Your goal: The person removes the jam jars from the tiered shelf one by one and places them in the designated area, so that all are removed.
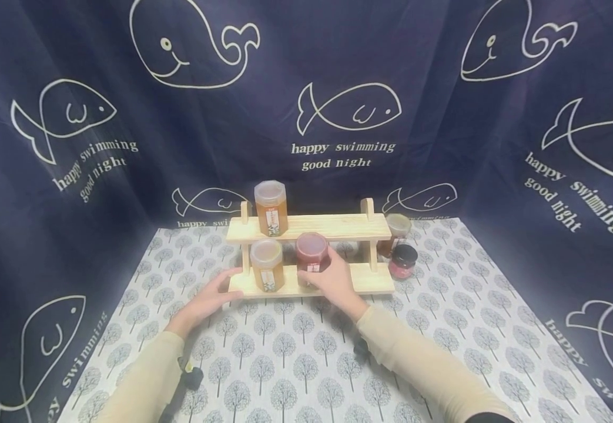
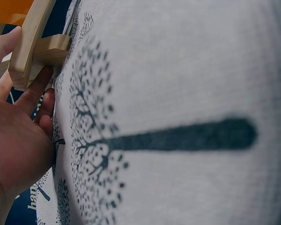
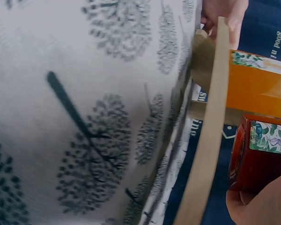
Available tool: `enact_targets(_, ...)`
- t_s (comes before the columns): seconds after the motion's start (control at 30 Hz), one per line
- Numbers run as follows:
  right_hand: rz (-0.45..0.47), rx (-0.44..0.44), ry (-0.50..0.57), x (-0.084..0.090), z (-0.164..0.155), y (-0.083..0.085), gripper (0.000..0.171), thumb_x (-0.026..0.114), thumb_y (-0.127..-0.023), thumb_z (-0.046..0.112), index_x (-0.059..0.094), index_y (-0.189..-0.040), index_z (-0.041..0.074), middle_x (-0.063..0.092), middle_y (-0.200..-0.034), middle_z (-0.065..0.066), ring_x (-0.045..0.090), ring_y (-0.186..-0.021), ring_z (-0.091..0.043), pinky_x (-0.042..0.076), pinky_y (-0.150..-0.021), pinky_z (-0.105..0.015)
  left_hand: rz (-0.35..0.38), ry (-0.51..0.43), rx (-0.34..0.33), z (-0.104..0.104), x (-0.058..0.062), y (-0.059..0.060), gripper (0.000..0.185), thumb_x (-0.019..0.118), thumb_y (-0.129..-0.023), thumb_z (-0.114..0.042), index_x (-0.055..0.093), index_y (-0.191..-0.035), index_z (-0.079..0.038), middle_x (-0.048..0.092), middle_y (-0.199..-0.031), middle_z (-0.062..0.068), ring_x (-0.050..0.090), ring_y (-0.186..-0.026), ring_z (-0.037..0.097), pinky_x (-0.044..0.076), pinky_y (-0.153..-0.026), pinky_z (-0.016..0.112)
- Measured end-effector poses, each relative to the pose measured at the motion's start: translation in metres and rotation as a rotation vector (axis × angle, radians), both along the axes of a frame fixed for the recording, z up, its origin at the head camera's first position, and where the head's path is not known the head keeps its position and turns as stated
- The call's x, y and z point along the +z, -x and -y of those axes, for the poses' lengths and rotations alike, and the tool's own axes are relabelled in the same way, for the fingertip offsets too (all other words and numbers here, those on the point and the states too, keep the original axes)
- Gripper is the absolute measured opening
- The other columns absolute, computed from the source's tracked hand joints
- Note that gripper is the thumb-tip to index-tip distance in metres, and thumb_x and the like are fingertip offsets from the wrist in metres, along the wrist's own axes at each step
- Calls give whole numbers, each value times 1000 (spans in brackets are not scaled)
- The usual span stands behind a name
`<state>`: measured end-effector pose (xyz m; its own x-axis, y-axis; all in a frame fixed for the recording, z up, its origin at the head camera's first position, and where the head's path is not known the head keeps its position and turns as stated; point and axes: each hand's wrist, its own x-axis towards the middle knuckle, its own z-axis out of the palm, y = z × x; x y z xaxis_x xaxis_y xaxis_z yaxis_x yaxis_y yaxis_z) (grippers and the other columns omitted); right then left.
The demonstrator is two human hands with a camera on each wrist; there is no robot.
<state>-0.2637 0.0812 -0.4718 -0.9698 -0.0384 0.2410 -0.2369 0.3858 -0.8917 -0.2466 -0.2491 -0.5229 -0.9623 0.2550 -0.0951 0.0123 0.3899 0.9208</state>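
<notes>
A two-tier wooden rack stands mid-table. My right hand grips a red jar standing on the lower shelf; in the right wrist view the red jar shows with my right hand curled at its side. Beside it on that shelf stands an amber jar, seen also as the amber jar. A taller amber jar stands on the top shelf. My left hand pinches the rack's lower left end; the left wrist view has my left hand with thumb and finger round the rack.
Right of the rack, on the tree-print tablecloth, stand an amber jar and a small dark-lidded red jar. Dark blue fish-print curtains close in the back and both sides.
</notes>
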Motion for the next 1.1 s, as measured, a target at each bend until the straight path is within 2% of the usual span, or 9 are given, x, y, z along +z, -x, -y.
enact_targets(0.13, -2, 7, -11, 7, 1, -3, 74, 94, -69, 26, 59, -134, 14, 67, -126, -5, 61, -119, -25, 45, -107, -51, -9, 3, -2, -1, 2, -1, 74, 73, -92, -40, 37, -155, -28, 35, -160, 9, 27, -148, 38, 11, -116, 70)
enact_targets(0.3, 10, 28, 18, 6, -4, -6, 75, 95, -68, 31, 60, -133, 16, 67, -123, -3, 62, -116, -23, 47, -105, -49, -13, -1, -7, -1, 2, -1, 72, 73, -91, -40, 39, -153, -29, 38, -158, 8, 28, -147, 37, 11, -116, 70)
enact_targets(0.5, -2, 24, 1, 7, -20, -8, 73, 94, -68, 33, 61, -130, 14, 68, -120, -4, 63, -113, -23, 49, -103, -47, -11, 5, -6, 0, 2, -1, 72, 73, -91, -40, 39, -153, -29, 38, -159, 7, 28, -147, 37, 12, -116, 70)
enact_targets(0.77, 18, 14, 7, 11, -59, -13, 75, 93, -70, 29, 58, -134, 13, 66, -124, -7, 62, -114, -26, 48, -102, -47, -2, -22, -10, 0, 1, -1, 73, 73, -92, -37, 37, -155, -27, 34, -161, 8, 25, -148, 37, 8, -116, 70)
enact_targets(0.9, 30, -6, -1, 14, -83, -16, 79, 93, -71, 28, 55, -138, 10, 64, -128, -12, 60, -118, -29, 45, -105, -50, -10, 3, -6, -1, 1, -1, 73, 73, -91, -40, 38, -154, -29, 33, -161, 7, 24, -149, 36, 8, -117, 70)
enact_targets(1.1, -10, -39, -26, 20, -116, -18, 82, 93, -72, 27, 53, -140, 7, 63, -130, -16, 58, -120, -33, 43, -107, -53, -20, 14, -9, 0, 0, 1, 73, 73, -91, -43, 39, -154, -29, 34, -161, 6, 24, -149, 36, 9, -117, 69)
